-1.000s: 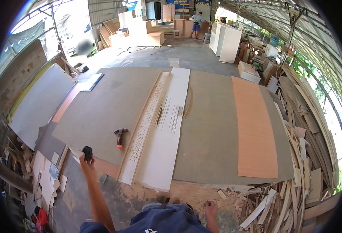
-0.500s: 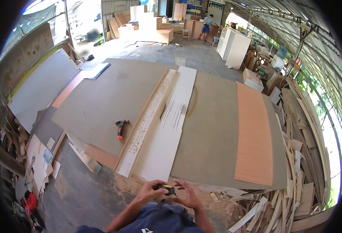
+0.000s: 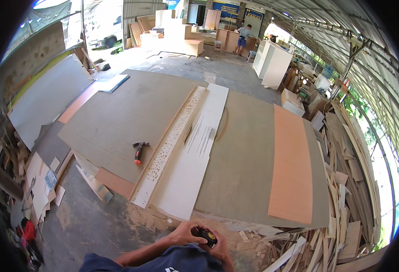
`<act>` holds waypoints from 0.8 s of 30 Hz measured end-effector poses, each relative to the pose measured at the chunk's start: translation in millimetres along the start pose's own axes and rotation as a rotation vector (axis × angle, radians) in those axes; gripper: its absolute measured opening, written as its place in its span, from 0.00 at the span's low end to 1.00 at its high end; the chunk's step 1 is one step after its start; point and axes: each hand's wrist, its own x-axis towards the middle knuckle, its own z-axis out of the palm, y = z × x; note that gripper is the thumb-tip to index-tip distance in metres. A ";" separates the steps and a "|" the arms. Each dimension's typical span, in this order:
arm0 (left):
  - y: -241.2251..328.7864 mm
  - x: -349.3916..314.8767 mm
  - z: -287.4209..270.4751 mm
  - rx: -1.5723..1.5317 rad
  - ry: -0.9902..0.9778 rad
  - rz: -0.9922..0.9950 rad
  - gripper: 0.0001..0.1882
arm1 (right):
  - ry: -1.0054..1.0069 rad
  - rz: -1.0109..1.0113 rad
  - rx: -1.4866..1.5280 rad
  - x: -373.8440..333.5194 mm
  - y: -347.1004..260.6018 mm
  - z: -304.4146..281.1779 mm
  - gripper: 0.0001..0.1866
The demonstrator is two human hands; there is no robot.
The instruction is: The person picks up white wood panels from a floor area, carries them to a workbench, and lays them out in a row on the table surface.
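Close to my body, beyond the near end of the worktop, I hold a black and yellow tape measure (image 3: 207,236) in both hands. The fingers of my left hand (image 3: 186,233) close on its left side. My right hand (image 3: 221,250) curls round its right side. No drawn-out blade can be made out. Ahead lies a long white panel (image 3: 179,185), and beside it a narrow white strip (image 3: 152,174) with wooden edges and many small dark spots. A hammer (image 3: 138,152) with a black and red handle rests on the grey-brown board left of these.
The large grey-brown board (image 3: 235,174) carries a peach-coloured sheet (image 3: 291,170) at its right. Offcuts of wood (image 3: 319,247) pile up along the right. A white sheet (image 3: 50,102) leans at the left. Far back, a person (image 3: 243,38) stands by wooden cabinets.
My right hand has come in from spread fingers beside the tape measure to close round it. The tape measure has moved slightly right and nearer to me. My view has shifted a little.
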 end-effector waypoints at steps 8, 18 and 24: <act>-4.9 -2.8 4.9 0.061 0.096 0.070 0.24 | -0.084 0.023 -0.037 9.6 2.2 -5.1 0.33; 5.0 -11.6 -19.6 0.267 0.042 0.028 0.18 | -0.125 0.200 0.091 19.8 18.7 0.8 0.25; 4.9 -24.4 -42.0 0.118 0.206 0.087 0.15 | -0.005 0.335 0.067 22.1 14.8 -3.7 0.24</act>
